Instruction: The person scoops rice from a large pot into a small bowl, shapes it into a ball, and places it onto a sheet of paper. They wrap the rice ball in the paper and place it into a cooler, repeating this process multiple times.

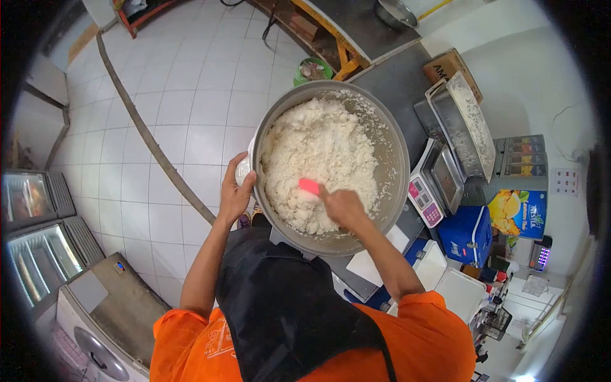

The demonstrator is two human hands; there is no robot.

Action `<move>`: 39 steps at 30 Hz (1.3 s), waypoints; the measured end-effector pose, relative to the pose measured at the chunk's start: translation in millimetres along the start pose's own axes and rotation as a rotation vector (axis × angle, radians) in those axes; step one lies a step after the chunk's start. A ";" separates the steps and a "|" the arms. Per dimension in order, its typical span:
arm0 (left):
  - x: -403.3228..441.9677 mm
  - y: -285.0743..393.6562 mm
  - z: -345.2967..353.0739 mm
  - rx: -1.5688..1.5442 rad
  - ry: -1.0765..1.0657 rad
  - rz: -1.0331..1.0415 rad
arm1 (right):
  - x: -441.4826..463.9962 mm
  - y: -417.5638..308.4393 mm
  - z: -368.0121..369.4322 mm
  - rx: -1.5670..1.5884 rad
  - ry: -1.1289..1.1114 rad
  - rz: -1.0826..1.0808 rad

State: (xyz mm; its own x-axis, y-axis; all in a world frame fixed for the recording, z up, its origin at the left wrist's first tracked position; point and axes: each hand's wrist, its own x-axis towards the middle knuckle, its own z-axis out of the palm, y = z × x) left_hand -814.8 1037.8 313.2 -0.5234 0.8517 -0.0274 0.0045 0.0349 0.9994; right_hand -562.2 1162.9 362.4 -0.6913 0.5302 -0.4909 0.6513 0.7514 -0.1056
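A wide metal pot filled with white cooked rice stands in front of me, with loose grains stuck along its right inner wall. My left hand is closed on the pot's side handle at the left rim. Over the rice, my right hand is wrapped round a pink, flat-ended tool, perhaps a rice paddle or spatula. Its pink end touches the rice; the rest is hidden by my fingers.
Right of the pot, a digital scale stands on the counter beside a rice-smeared metal pan. A blue cooler is nearby. Beyond the pot is a green bin. White tiled floor lies to the left.
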 end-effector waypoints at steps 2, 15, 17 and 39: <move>2.7 -1.7 -2.9 0.031 0.025 0.013 | -20.3 -13.5 8.1 0.035 -0.045 -0.013; -2.5 7.0 -6.0 0.082 -0.009 -0.086 | 35.7 51.6 13.0 0.744 -0.735 -0.233; -4.1 19.6 -12.5 0.221 0.138 -0.014 | 41.9 64.3 19.7 0.787 -0.814 -0.257; 28.4 50.2 107.9 -1.079 -0.283 -0.834 | -101.1 22.3 -135.4 -0.062 0.235 0.308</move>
State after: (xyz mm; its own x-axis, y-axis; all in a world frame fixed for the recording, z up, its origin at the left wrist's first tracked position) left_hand -737.5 1120.2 360.2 0.1423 0.8596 -0.4908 -0.9396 0.2733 0.2062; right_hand -520.2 1179.2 526.8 -0.5239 0.8047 -0.2793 0.8243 0.5616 0.0718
